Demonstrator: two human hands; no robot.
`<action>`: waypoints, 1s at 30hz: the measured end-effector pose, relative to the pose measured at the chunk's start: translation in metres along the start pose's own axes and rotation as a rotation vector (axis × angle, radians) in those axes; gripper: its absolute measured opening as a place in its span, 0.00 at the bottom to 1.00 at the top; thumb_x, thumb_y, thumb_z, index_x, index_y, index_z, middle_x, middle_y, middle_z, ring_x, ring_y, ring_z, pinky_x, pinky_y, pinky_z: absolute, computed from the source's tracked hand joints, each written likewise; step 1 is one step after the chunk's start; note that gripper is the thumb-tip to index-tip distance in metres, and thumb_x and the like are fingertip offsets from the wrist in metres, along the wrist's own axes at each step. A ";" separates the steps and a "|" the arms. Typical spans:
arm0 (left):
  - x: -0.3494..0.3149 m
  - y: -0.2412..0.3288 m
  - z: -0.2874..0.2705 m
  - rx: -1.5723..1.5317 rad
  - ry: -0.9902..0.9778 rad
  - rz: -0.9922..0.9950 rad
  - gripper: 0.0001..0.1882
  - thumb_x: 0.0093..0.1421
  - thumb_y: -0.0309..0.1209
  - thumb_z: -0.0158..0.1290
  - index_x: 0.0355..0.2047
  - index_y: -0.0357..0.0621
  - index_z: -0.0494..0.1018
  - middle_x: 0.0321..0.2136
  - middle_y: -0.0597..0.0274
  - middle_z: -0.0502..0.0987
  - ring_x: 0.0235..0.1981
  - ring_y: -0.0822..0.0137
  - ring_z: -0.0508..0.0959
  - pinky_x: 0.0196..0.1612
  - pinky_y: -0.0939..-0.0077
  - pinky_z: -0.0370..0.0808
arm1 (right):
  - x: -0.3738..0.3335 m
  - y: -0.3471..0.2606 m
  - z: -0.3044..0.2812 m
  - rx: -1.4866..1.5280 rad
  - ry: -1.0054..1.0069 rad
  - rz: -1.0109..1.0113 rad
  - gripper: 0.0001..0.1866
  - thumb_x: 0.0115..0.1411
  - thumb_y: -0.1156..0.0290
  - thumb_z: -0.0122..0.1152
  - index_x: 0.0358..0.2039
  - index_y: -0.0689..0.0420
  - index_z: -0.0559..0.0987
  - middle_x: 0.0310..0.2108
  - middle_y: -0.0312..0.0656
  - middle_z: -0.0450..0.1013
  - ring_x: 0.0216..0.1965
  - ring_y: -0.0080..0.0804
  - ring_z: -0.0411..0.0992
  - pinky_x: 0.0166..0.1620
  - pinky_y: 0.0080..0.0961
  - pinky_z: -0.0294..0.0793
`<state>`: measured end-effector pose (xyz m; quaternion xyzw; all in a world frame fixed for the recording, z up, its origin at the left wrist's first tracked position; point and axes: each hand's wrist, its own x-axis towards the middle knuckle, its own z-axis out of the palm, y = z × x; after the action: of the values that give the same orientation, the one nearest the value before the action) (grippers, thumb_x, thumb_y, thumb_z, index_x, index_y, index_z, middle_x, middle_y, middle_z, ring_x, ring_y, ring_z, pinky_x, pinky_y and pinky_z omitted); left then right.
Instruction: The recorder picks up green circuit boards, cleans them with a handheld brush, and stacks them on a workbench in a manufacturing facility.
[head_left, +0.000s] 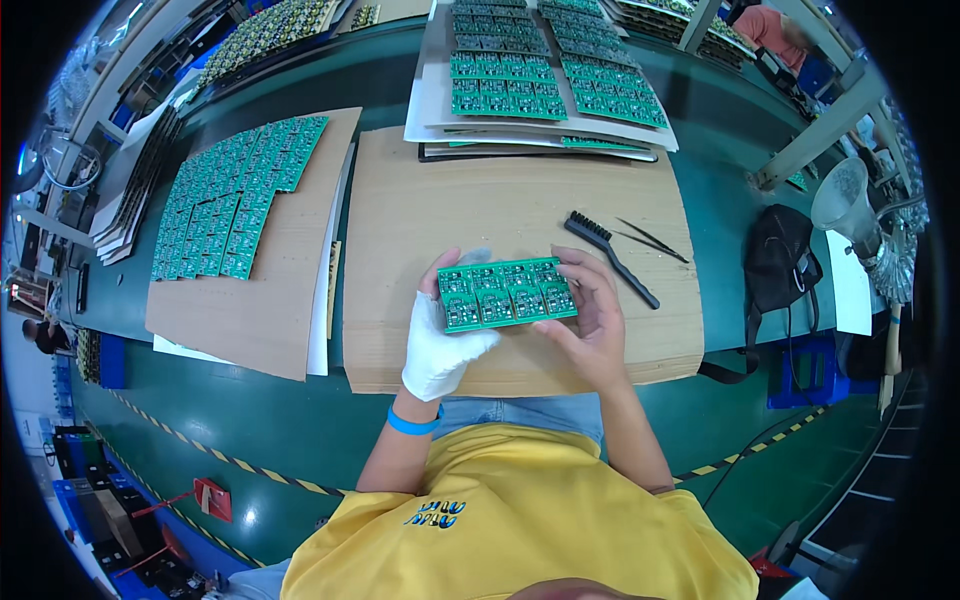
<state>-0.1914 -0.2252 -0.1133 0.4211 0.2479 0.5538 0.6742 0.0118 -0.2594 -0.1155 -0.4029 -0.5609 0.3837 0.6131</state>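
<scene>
Between my two hands is a green circuit board panel (507,294), its component side facing up, raised over a brown cardboard sheet (420,200). My left hand (438,335), in a white glove with bare fingertips and a blue band at the wrist, grips the panel's left end. At the right end, my bare right hand (592,318) holds it with the thumb at the near edge and fingers at the far side. A black brush (625,265) lies on the cardboard to the right of the panel, bristles toward the far side. Beside it rest dark tweezers (652,240).
To the left, rows of green circuit boards (235,195) cover part of another cardboard sheet (300,300). More boards (510,85) sit on stacked white sheets at the back. A black bag (780,260) stands at the right near a metal post (810,145). Another person (770,35) is at far right.
</scene>
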 end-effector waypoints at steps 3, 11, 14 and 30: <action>-0.001 -0.002 0.000 -0.035 -0.001 0.000 0.51 0.46 0.17 0.71 0.68 0.45 0.57 0.66 0.48 0.66 0.63 0.55 0.72 0.62 0.62 0.75 | -0.001 0.001 0.000 -0.010 0.010 -0.033 0.37 0.50 0.78 0.76 0.60 0.60 0.71 0.66 0.50 0.59 0.68 0.42 0.62 0.69 0.40 0.65; -0.002 0.011 0.004 0.273 0.099 -0.179 0.45 0.53 0.22 0.68 0.69 0.42 0.57 0.59 0.50 0.73 0.58 0.59 0.76 0.60 0.67 0.74 | 0.000 -0.017 -0.003 -0.479 -0.111 -0.134 0.46 0.49 0.72 0.79 0.67 0.60 0.66 0.63 0.51 0.63 0.67 0.42 0.61 0.67 0.39 0.67; 0.000 0.029 0.008 0.525 0.042 -0.180 0.43 0.56 0.24 0.67 0.68 0.40 0.58 0.57 0.50 0.75 0.56 0.59 0.77 0.60 0.67 0.74 | 0.000 -0.022 -0.001 -0.668 -0.226 -0.156 0.50 0.49 0.69 0.80 0.70 0.60 0.63 0.61 0.51 0.65 0.66 0.42 0.61 0.65 0.40 0.68; 0.262 0.087 0.055 2.120 -0.618 0.675 0.40 0.63 0.55 0.57 0.68 0.43 0.65 0.67 0.38 0.64 0.66 0.41 0.65 0.69 0.56 0.63 | -0.013 0.013 -0.010 -0.269 0.069 -0.024 0.53 0.54 0.73 0.76 0.74 0.62 0.52 0.60 0.51 0.64 0.61 0.37 0.67 0.61 0.33 0.72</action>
<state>-0.1256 0.0119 0.0232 0.9382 0.2876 0.0931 -0.1684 0.0206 -0.2672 -0.1335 -0.4874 -0.5907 0.2838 0.5770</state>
